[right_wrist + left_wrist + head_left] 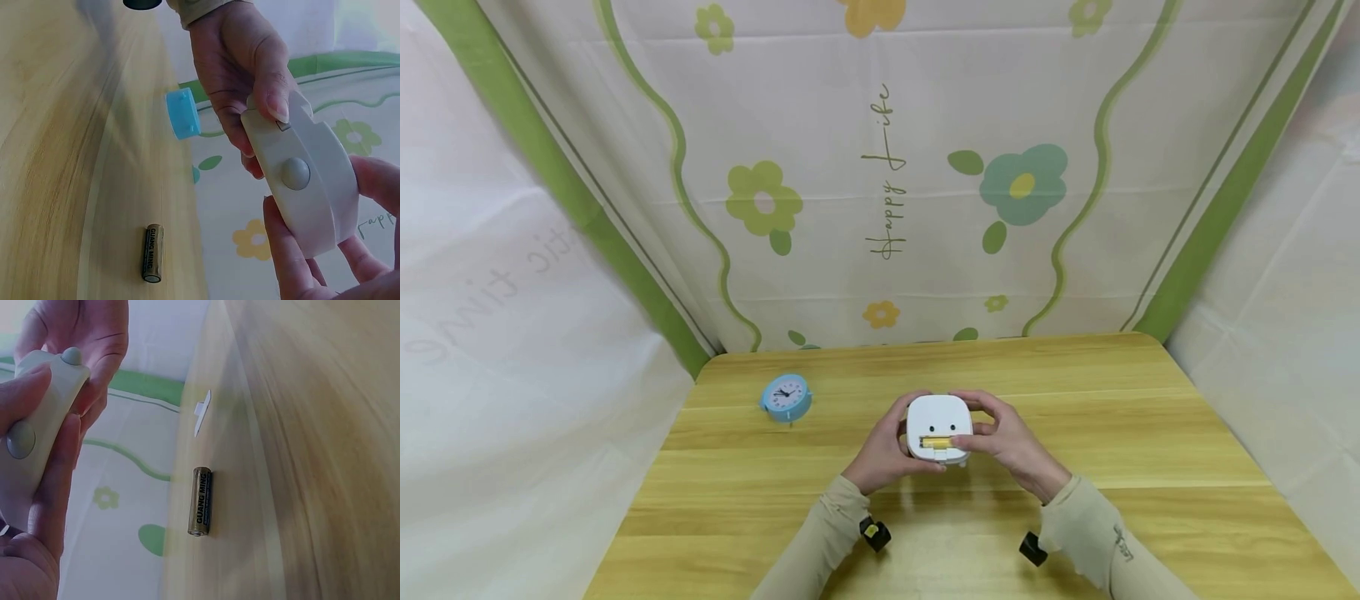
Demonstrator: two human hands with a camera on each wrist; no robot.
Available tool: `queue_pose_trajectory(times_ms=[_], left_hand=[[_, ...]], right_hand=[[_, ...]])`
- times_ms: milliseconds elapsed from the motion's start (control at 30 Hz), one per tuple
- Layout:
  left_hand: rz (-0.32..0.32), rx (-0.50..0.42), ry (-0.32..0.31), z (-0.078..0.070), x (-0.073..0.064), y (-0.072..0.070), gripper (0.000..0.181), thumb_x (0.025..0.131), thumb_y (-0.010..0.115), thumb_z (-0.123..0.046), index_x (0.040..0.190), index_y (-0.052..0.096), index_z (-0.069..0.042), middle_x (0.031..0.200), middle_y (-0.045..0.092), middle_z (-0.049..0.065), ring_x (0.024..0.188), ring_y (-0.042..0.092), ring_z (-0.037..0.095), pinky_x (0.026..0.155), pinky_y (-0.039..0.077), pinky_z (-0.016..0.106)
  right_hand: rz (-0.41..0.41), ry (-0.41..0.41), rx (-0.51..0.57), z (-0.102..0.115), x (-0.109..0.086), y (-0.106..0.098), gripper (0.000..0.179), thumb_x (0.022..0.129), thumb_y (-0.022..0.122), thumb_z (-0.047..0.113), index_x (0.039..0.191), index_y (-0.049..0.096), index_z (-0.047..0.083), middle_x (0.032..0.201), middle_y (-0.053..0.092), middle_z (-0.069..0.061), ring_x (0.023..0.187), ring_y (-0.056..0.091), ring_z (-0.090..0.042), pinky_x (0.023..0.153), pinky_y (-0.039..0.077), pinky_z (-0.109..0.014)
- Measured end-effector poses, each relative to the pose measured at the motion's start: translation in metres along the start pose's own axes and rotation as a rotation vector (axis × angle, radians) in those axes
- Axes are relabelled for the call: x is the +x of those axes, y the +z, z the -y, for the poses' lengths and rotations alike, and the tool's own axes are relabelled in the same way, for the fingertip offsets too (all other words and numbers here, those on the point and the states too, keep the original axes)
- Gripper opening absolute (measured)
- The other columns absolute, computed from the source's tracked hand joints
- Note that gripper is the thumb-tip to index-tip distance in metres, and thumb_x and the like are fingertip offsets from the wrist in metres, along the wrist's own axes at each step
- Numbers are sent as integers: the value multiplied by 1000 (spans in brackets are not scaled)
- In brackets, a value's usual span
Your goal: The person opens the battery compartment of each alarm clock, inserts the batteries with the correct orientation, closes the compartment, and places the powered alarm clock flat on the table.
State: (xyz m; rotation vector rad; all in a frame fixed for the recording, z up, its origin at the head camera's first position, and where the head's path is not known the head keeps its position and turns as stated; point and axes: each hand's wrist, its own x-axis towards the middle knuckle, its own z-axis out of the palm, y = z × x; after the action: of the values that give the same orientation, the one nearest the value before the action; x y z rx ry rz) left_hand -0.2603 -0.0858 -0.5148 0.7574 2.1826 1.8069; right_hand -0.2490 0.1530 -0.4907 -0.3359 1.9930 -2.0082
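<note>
Between both hands is a white rounded-square battery device (939, 410), held above the table with two small dark dots facing up. A yellowish battery (934, 442) lies in the slot along its lower part. My left hand (880, 454) grips the left side, thumb along the near edge. My right hand (1018, 446) holds the right side, its thumb pressing at the right end of the battery. Rounded feet (295, 173) stick out of the device's edge in the wrist views. A loose "GUANG MING" battery (200, 501) and a thin white battery cover (203, 414) lie on the tabletop.
A light blue round alarm clock (787, 397) stands toward the back left of the wooden table (1075, 392). Behind the table's far edge hangs a flower-print cloth (820, 108), with white cloth on both sides.
</note>
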Motion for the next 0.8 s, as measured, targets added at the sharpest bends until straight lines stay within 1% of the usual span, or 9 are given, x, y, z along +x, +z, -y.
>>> queue_pose_trajectory(times_ms=[100,200,333,533,633,667,767,800], left_hand=[[-11,11,-2,0,0,1,102,75,94,-7,155,37,-37,152,44,-2,125,57,28,90,63,32],[-23,44,-6,0,0,3,102,74,95,-10,153,38,-40,151,46,-5,125,57,26,92,61,30],[-28,90,5,-1,4,6,102,73,96,-14,152,38,-42,151,47,-8,126,56,23,94,59,28],[-26,123,28,-3,9,8,101,74,96,-16,153,38,-40,149,48,-8,124,57,22,94,59,28],[-22,135,29,-4,9,9,100,74,96,-16,155,39,-30,148,49,-8,125,57,22,95,58,28],[-20,138,29,-3,10,9,100,74,96,-16,155,39,-29,148,49,-8,125,57,22,96,58,28],[-19,140,34,-2,10,10,100,74,96,-16,155,40,-28,148,49,-8,125,56,22,97,57,29],[-17,140,33,-1,10,9,100,73,96,-17,155,40,-31,148,49,-8,125,56,21,98,57,30]], right_hand=[[-4,0,-5,-1,0,1,73,88,83,8,151,47,5,144,40,-26,107,68,-28,87,63,-38],[-23,1,-25,-3,0,3,73,87,84,10,150,47,6,143,41,-26,106,67,-28,84,62,-35],[-79,-3,-72,-3,1,8,72,85,86,13,147,49,9,141,43,-24,107,64,-29,82,61,-33],[-166,-8,-130,1,1,14,74,81,91,16,142,50,13,140,46,-18,107,61,-29,80,60,-31],[-192,-7,-176,2,1,16,74,80,92,20,141,50,14,141,49,-16,106,60,-29,79,59,-31],[-201,-8,-189,2,0,17,75,80,92,21,141,50,15,141,49,-15,105,59,-29,79,58,-31],[-217,-6,-218,2,0,18,75,79,92,24,141,50,16,141,50,-14,104,58,-29,79,56,-32],[-221,-4,-226,1,1,19,76,79,92,24,142,50,17,141,51,-14,105,58,-29,79,56,-32]])
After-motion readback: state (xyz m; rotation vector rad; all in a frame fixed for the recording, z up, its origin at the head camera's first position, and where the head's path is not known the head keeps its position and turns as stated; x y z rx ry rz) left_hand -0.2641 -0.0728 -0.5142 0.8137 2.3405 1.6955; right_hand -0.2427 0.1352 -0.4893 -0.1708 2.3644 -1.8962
